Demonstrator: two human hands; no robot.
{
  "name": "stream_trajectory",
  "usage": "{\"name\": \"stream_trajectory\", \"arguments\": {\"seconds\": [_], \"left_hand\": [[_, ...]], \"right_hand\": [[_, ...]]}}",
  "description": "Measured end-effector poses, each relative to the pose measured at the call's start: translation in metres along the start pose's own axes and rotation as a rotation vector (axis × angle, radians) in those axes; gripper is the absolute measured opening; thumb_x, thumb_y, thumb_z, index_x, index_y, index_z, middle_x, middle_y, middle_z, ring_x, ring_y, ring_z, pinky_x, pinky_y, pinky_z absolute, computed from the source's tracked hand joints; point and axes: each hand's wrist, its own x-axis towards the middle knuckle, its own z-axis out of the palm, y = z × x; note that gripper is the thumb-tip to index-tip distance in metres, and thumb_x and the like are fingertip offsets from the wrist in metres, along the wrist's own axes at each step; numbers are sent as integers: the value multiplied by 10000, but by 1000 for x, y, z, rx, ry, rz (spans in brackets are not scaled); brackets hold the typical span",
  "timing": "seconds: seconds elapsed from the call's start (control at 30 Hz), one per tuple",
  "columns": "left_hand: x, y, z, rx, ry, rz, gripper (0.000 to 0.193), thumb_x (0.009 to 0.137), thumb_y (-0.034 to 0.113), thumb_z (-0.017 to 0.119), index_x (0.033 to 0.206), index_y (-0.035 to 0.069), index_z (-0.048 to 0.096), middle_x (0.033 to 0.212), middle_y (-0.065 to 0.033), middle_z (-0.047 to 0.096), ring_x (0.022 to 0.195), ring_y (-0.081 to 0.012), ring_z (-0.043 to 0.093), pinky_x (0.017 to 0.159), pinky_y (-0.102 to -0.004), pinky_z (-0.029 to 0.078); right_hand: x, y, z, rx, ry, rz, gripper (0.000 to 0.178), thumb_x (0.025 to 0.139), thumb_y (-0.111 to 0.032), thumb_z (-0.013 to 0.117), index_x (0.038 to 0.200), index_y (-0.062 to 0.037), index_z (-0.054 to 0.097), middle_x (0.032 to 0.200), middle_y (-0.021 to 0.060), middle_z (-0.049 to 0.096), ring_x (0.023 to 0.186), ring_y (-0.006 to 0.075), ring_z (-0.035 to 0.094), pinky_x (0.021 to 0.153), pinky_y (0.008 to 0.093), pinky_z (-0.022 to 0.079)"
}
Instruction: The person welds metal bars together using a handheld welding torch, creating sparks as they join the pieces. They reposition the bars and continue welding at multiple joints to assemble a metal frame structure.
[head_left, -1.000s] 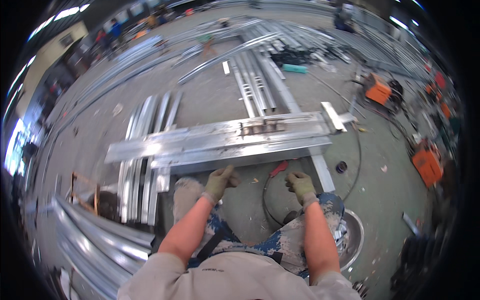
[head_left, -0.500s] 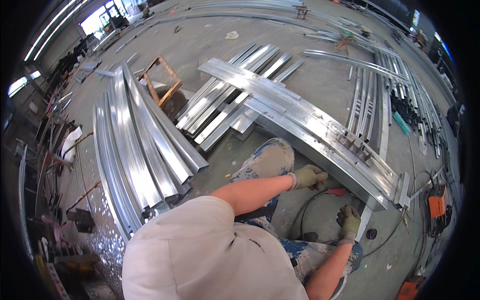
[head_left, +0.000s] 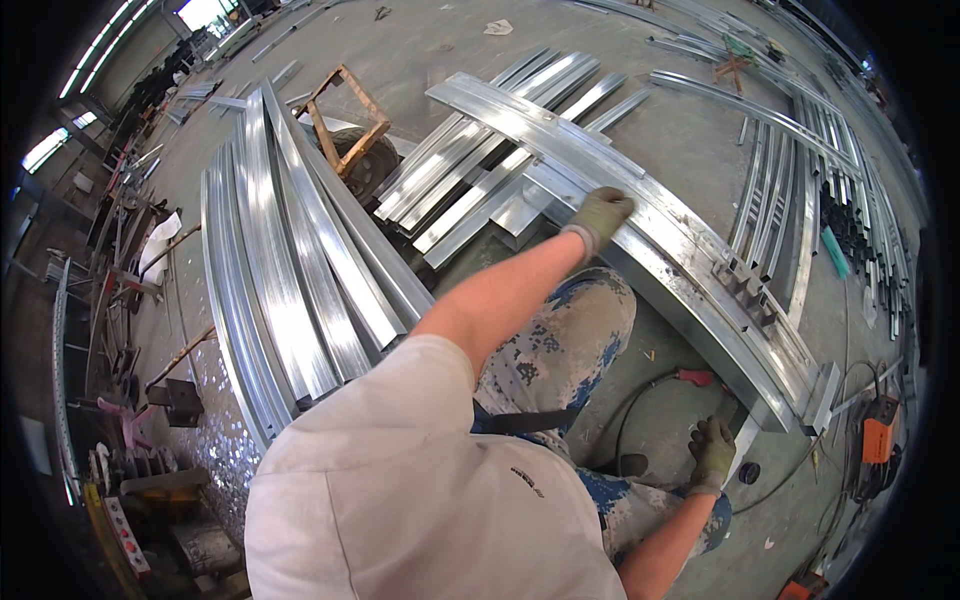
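Observation:
My left hand (head_left: 603, 213), in a grey-green work glove, is closed at the near edge of a long shiny metal channel (head_left: 690, 300); its fingertips are partly hidden. The channel lies slantwise in front of my knees, with further profiles beside it. Several short metal pieces (head_left: 745, 283) stand in a row on its neighbour's top. Over my right knee, my right hand (head_left: 712, 450) wears the same kind of glove. Its fingers are curled, and I cannot make out anything in them. A red-handled tool on a black cable (head_left: 695, 377) lies on the floor between the hands.
Long bent profiles (head_left: 265, 250) are stacked at my left. Crossed profiles (head_left: 500, 130) lie under the channel's far end, near a rusty frame cart (head_left: 350, 120). An orange machine (head_left: 880, 430) with cables stands at right, beyond a small black round object (head_left: 748, 472).
My left hand has moved up and away from beside the red-handled tool to the channel. The right hand stays over the knee. The view has shifted slightly.

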Motion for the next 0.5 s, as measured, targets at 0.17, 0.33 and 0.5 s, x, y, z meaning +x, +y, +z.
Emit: {"name": "stream_trajectory", "arguments": {"seconds": [0.17, 0.33, 0.5], "left_hand": [[25, -80, -89, 836, 95, -260, 531, 857, 382, 713, 1245, 20, 742, 1271, -241, 732, 1196, -422, 701, 1019, -435, 557], [8, -164, -210, 1117, 205, -585, 515, 906, 384, 689, 1308, 65, 726, 1396, -196, 686, 1301, -346, 665, 1049, -439, 542], [-19, -175, -232, 1200, 302, -833, 673, 946, 346, 667, 1535, 69, 496, 1597, -152, 502, 1491, -364, 453, 1182, -511, 396]], "right_hand": [[0, 2, -1, -34, 66, 49, 364, 968, -277, 746, 1242, -52, 666, 973, 65, 726, 733, 143, 658, 582, 268, 512], [12, 9, 12, -44, 26, 102, 342, 964, -260, 750, 1218, -45, 667, 948, 72, 726, 691, 146, 653, 550, 267, 504], [15, 12, 13, -68, 44, 143, 340, 957, -224, 748, 1223, -24, 677, 942, 89, 733, 679, 149, 661, 540, 259, 501]]}}
